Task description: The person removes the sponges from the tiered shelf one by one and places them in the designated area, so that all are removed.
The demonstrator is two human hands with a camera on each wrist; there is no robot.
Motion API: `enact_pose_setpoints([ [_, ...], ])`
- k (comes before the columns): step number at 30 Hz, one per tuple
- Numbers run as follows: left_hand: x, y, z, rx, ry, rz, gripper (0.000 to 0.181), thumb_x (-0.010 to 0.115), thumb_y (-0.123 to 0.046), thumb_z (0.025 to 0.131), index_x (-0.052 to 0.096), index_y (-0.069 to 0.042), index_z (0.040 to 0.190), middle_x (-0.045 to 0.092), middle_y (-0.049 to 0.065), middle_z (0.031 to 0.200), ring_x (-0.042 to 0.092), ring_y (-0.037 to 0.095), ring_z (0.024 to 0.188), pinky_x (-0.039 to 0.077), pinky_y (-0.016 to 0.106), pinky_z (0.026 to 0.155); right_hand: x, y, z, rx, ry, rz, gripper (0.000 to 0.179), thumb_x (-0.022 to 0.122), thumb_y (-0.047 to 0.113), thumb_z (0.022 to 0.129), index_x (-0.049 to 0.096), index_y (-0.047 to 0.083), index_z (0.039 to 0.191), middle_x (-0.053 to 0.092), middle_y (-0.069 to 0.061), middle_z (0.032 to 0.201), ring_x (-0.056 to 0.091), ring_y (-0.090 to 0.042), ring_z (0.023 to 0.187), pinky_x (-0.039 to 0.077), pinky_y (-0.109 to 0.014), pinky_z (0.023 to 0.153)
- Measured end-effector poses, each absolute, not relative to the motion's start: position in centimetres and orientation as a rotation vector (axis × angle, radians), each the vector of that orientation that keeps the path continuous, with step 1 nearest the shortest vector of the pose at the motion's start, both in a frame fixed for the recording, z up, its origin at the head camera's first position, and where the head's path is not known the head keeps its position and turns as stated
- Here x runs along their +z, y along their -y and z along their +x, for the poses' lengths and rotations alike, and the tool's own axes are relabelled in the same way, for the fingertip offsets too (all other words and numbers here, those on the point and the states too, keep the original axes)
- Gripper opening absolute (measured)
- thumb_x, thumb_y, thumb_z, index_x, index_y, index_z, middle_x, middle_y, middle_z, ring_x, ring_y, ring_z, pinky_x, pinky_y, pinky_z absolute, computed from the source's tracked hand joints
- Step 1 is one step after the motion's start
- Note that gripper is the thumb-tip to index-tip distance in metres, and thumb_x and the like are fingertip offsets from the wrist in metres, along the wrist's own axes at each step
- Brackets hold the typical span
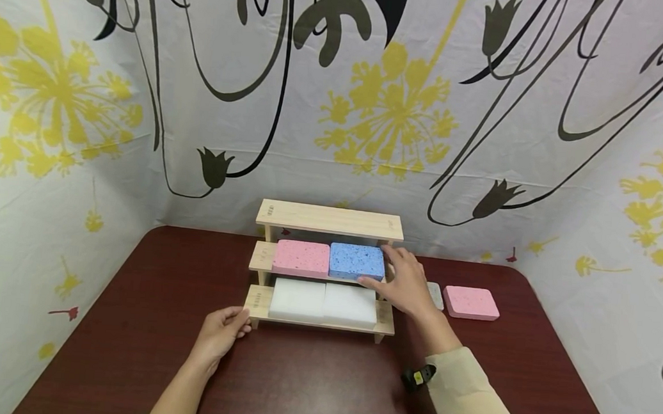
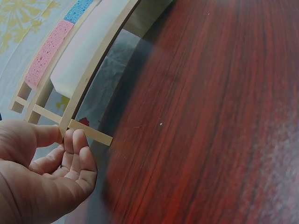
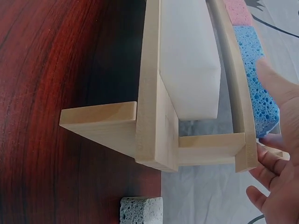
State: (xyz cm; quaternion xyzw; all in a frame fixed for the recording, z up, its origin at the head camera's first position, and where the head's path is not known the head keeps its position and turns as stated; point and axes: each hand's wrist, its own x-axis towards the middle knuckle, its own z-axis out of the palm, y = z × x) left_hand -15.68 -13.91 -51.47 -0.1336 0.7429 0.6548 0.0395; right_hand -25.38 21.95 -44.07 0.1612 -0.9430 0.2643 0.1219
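A three-tier wooden shelf rack stands on the table. My left hand pinches the left end of its bottom tier between thumb and fingers, as the left wrist view shows too. On the middle tier a pink sponge lies beside a blue sponge. My right hand holds the blue sponge at its right end, thumb at the front face and fingers around the far corner. Two white sponges fill most of the bottom tier, side by side. Nothing lies on the top tier.
Right of the rack, a second pink sponge lies on the dark red table. Next to it is a grey sponge, partly hidden behind my right hand in the head view. A patterned cloth hangs behind and along the sides.
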Motion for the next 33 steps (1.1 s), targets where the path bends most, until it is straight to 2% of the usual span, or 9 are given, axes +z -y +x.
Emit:
enact_pose_setpoints([
  [5,-51.4,13.9,-15.7,2.005,-2.279,-0.409,0.034,0.057,-0.008,0.103,0.058,0.016,0.127,0.069,0.020,0.101,0.066,0.014,0.083,0.057,0.024,0.074,-43.9,-22.2,-25.5,0.807,2.759,0.485,0.086,0.087,0.047,0.077,0.054,0.000,0.141,0.058,-0.019,0.123,0.053,-0.035,0.108,0.039,-0.060,0.099],
  [11,-51.5,13.9,-15.7,2.009,-2.277,-0.410,0.034,0.057,-0.008,0.103,0.058,0.016,0.127,0.069,0.020,0.101,0.066,0.014,0.083,0.057,0.024,0.074,-43.8,-23.0,-25.3,0.904,2.746,0.534,0.082,0.090,0.041,0.076,0.055,-0.001,0.138,0.057,-0.015,0.123,0.053,-0.031,0.100,0.047,-0.049,0.084],
  [14,-51.5,13.9,-15.8,2.011,-2.276,-0.410,0.033,0.058,-0.008,0.103,0.058,0.016,0.127,0.069,0.020,0.101,0.066,0.015,0.083,0.057,0.024,0.074,-43.9,-23.4,-25.2,0.938,2.734,0.540,0.082,0.091,0.039,0.074,0.056,-0.001,0.136,0.059,-0.015,0.122,0.055,-0.031,0.096,0.049,-0.047,0.081],
  [18,-51.5,13.9,-15.8,2.014,-2.275,-0.410,0.032,0.057,-0.007,0.103,0.059,0.016,0.126,0.069,0.019,0.100,0.066,0.014,0.083,0.057,0.024,0.074,-44.1,-23.8,-25.2,0.968,2.731,0.501,0.084,0.092,0.040,0.073,0.055,0.001,0.138,0.061,-0.016,0.131,0.059,-0.033,0.111,0.051,-0.051,0.091],
  [21,-51.5,13.9,-15.7,2.012,-2.275,-0.410,0.032,0.057,-0.007,0.103,0.059,0.016,0.125,0.069,0.019,0.100,0.066,0.014,0.083,0.057,0.024,0.073,-44.2,-24.1,-25.1,0.989,2.727,0.485,0.086,0.091,0.042,0.073,0.054,0.001,0.140,0.058,-0.017,0.138,0.055,-0.036,0.125,0.048,-0.056,0.100],
  [33,-51.4,13.8,-15.8,2.004,-2.292,-0.408,0.033,0.058,-0.008,0.103,0.059,0.016,0.126,0.069,0.020,0.100,0.066,0.014,0.082,0.057,0.024,0.073,-44.3,-25.2,-25.1,1.094,2.686,0.517,0.088,0.093,0.036,0.073,0.053,0.002,0.143,0.055,-0.019,0.141,0.050,-0.041,0.131,0.042,-0.062,0.105],
])
